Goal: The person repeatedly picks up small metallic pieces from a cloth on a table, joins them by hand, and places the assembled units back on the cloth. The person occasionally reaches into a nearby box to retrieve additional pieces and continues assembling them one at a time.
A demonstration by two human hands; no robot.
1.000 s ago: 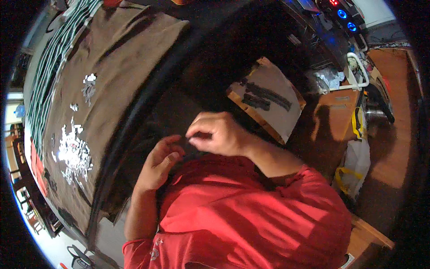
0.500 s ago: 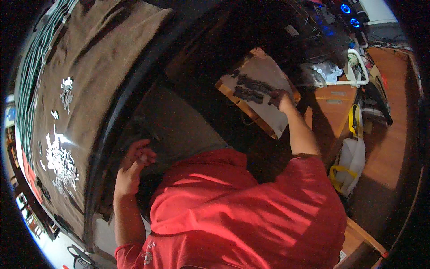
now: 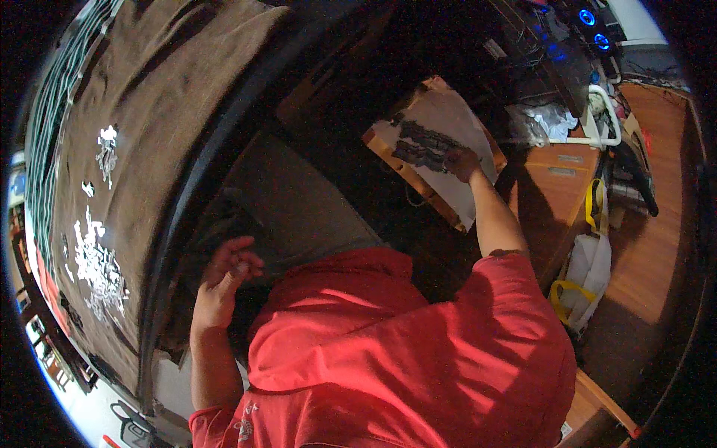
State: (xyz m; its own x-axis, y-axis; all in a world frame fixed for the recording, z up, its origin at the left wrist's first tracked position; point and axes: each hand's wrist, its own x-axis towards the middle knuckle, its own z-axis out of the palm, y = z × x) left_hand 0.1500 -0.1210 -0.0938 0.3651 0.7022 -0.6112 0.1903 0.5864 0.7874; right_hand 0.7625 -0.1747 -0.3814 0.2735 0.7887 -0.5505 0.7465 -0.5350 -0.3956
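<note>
So, looking at the right hand (image 3: 463,166) on the pale panel (image 3: 450,110), a bit in from its lower right edge, with the forearm (image 3: 497,220) crossing that edge. Can see the fingers only as a dark blur against the dark strips (image 3: 424,142), so can't tell whether pinching one or just touching. Can make out the strips lying side by side in rough rows, from near the panel's left corner toward its middle, ending right at the hand.

Got the left hand (image 3: 228,272) well apart from all that, between the right edge of the brown cloth (image 3: 190,82) and the red shirt (image 3: 388,358), fingers half curled. Can't really call that grip either: too dim around thumb and fingertips to say whether pressed together or holding anything.

Over on the cloth, can spot a big scatter of white bits (image 3: 97,269) near the lower left edge, plus a smaller white cluster (image 3: 107,149) farther up toward the same edge. Also worth noting: a white bag with yellow handles (image 3: 591,261), out past the panel's right corner.
</note>
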